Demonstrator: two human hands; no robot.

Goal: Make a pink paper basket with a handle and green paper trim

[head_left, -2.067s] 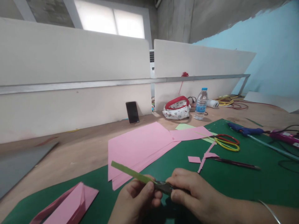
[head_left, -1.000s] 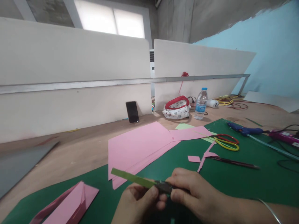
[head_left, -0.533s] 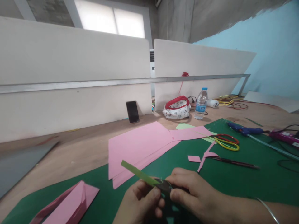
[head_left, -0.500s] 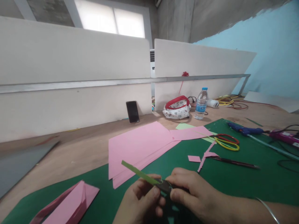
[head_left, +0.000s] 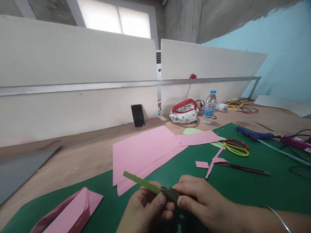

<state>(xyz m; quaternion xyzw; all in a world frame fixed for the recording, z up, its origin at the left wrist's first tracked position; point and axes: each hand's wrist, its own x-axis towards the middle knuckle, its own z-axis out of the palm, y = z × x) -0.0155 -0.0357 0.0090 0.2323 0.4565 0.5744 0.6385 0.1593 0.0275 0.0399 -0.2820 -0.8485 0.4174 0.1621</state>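
My left hand point(head_left: 145, 212) and my right hand point(head_left: 201, 202) meet low in the middle, above the green cutting mat point(head_left: 243, 187). Together they pinch a narrow green paper strip point(head_left: 141, 182) that sticks out up and to the left. Where the fingers meet, the strip ends in a small dark piece point(head_left: 172, 194), partly hidden; I cannot tell what it is. A thin bangle point(head_left: 279, 218) sits on my right wrist.
Pink paper sheets point(head_left: 143, 152) lie ahead, a folded pink piece point(head_left: 70, 213) at lower left, pink scraps point(head_left: 211, 163) and a dark pen point(head_left: 243, 169) at right. Farther off: scissors point(head_left: 236, 148), blue glue gun point(head_left: 255, 135), water bottle point(head_left: 209, 107), pouch point(head_left: 183, 112), phone point(head_left: 138, 115), white partitions.
The strip's free end has shifted right and back a little, and its tilt has changed slightly. Both hands keep their grip in nearly the same place.
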